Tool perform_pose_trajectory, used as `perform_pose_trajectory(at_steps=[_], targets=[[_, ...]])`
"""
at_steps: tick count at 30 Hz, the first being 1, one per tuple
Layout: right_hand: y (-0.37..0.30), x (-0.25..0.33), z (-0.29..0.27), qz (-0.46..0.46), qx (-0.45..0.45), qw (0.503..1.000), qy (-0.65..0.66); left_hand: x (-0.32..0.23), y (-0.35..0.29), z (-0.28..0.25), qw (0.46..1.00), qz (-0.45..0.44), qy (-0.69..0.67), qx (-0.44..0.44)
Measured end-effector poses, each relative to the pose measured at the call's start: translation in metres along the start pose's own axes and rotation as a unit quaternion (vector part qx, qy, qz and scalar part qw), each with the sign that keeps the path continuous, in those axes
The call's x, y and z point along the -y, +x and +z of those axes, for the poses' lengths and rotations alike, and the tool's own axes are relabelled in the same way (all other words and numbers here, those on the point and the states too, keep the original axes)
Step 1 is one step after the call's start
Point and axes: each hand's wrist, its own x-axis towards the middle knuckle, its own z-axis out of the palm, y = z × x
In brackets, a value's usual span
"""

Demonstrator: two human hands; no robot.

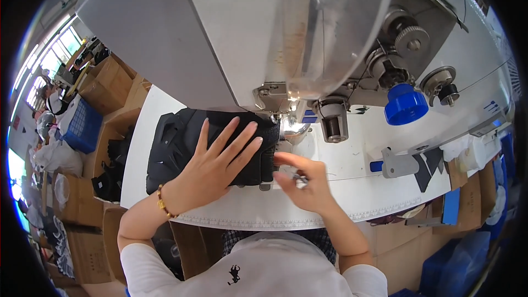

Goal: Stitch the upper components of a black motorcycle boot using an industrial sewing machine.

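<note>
Fingers (pixel 236 137) flat on black fabric (pixel 176 143), sewing machine (pixel 264 33) overhead, cardboard boxes (pixel 107 85) left

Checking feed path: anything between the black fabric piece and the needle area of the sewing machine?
Nothing visible. The black fabric piece lies flat under the left hand, its edge at the presser foot; the right hand sits just beside.

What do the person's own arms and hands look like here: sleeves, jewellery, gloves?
Both hands are bare, no gloves. The left hand has a bracelet of amber-coloured beads at the wrist. The right hand shows no jewellery that I can make out. Both forearms are uncovered; short white sleeves of a top end above the elbows.
</note>
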Motion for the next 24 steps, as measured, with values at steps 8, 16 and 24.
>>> perform_pose_trajectory(at_steps=[8,16,24], targets=[[0.006,-0.002,0.028,0.224,0.004,0.934,0.279,0.006,0.011,-0.031,0.993,0.013,-0.086,0.083],[-0.004,-0.001,0.031,0.142,-0.04,0.941,0.305,-0.003,0.01,-0.027,0.992,0.033,0.008,0.123],[-0.004,0.007,0.031,0.166,-0.029,0.936,0.308,-0.001,0.008,-0.028,0.994,0.044,0.0,0.1]])
